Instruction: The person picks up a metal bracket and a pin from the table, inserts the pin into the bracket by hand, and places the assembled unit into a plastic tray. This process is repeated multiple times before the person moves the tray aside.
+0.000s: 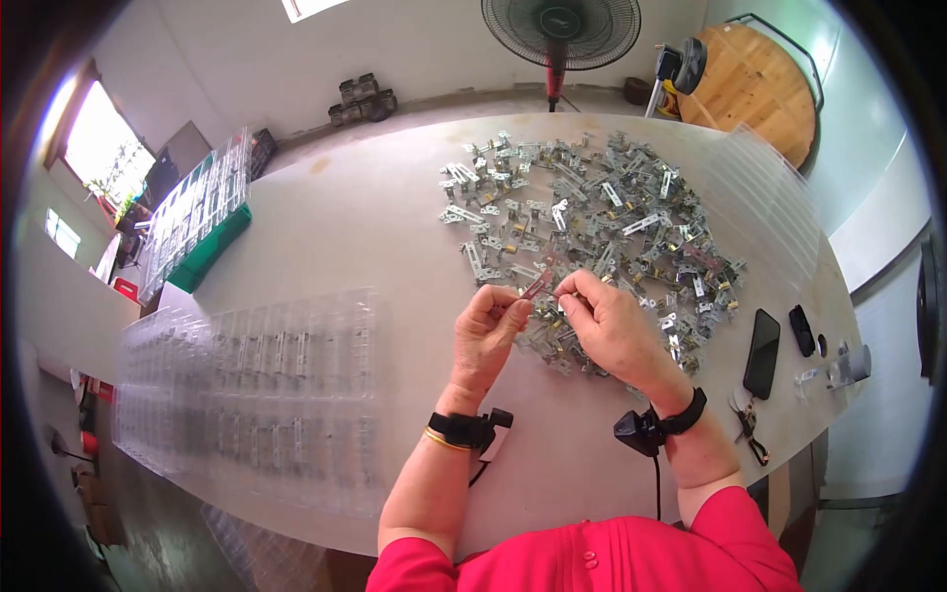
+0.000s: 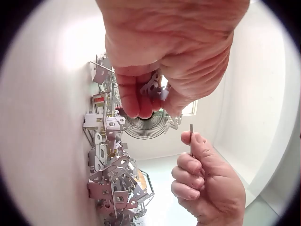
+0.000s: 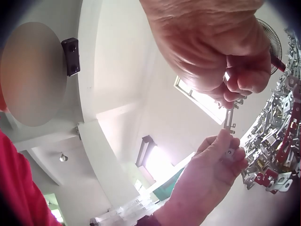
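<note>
Above the near edge of a pile of metal brackets (image 1: 614, 194), both hands are raised close together. My left hand (image 1: 485, 331) pinches a slotted metal bracket (image 3: 229, 118) between thumb and fingers; it looks reddish in the head view. Facing it, my right hand (image 1: 617, 331) has its thumb and forefinger together on a small thin metal piece (image 2: 191, 128), with the other fingers curled in. In the right wrist view the bracket's upper end reaches the right fingertips, which partly hide it.
Clear plastic trays (image 1: 247, 395) holding brackets lie at the left, and more are stacked on a green crate (image 1: 210, 249). An empty-looking clear tray (image 1: 769, 187) lies at the far right. A phone (image 1: 762, 353) and pliers (image 1: 748, 429) are near the right edge.
</note>
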Demonstrator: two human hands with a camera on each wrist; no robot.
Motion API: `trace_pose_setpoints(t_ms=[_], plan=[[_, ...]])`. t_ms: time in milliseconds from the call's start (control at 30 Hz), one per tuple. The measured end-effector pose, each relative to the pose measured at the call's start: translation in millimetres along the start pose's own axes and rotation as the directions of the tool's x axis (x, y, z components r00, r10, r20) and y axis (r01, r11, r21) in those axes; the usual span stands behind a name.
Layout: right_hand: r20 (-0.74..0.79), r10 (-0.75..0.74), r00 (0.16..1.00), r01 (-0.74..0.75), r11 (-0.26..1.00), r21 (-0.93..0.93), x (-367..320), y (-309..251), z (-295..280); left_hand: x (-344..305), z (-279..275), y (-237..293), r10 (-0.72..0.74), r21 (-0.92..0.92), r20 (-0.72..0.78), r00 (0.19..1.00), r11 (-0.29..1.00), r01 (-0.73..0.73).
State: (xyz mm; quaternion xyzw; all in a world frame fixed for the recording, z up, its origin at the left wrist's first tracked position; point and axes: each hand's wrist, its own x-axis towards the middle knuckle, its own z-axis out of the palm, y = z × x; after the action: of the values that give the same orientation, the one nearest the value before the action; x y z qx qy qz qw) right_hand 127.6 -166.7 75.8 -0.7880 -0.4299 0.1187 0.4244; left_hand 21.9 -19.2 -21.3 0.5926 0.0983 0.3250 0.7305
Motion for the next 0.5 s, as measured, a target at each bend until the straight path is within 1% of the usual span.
trace_pose_setpoints(t_ms=[33, 200, 267, 300, 367, 400, 433, 467, 500], plan=[[0.003, -0.036, 0.999, 0.036, 0.999, -0.009, 1, 4, 2, 0, 0, -1, -0.001, 0.014, -0.007, 1.0, 1.0, 0.001], [-0.033, -0.044, 0.998, 0.043, 0.999, -0.033, 3, 3, 5, 1, 1, -4, 0.023, 0.077, -0.005, 1.0, 0.997, -0.022], [-0.04, -0.05, 0.998, 0.048, 0.997, -0.052, 4, 5, 7, 1, 0, -10, 0.086, 0.164, -0.009, 0.996, 0.983, -0.083], [-0.067, -0.061, 0.996, 0.057, 0.996, -0.073, 4, 6, 8, 1, -2, -12, 0.083, 0.166, -0.01, 0.996, 0.983, -0.08], [-0.095, -0.07, 0.993, 0.061, 0.994, -0.091, 4, 10, 13, 2, -4, -16, 0.151, 0.314, 0.019, 0.988, 0.938, -0.149], [-0.083, -0.098, 0.992, 0.088, 0.988, -0.124, 3, 13, 16, 1, -1, -14, 0.146, 0.315, 0.022, 0.989, 0.938, -0.146], [-0.071, -0.126, 0.989, 0.113, 0.981, -0.157, 2, 14, 17, 1, 3, -9, 0.18, 0.351, 0.024, 0.983, 0.919, -0.177], [-0.075, -0.122, 0.99, 0.109, 0.981, -0.158, 2, 15, 16, 1, 6, -7, 0.217, 0.386, 0.027, 0.976, 0.898, -0.21], [-0.053, -0.12, 0.991, 0.114, 0.987, -0.113, 2, 15, 15, 2, 7, -7, 0.215, 0.385, 0.03, 0.976, 0.898, -0.21]])
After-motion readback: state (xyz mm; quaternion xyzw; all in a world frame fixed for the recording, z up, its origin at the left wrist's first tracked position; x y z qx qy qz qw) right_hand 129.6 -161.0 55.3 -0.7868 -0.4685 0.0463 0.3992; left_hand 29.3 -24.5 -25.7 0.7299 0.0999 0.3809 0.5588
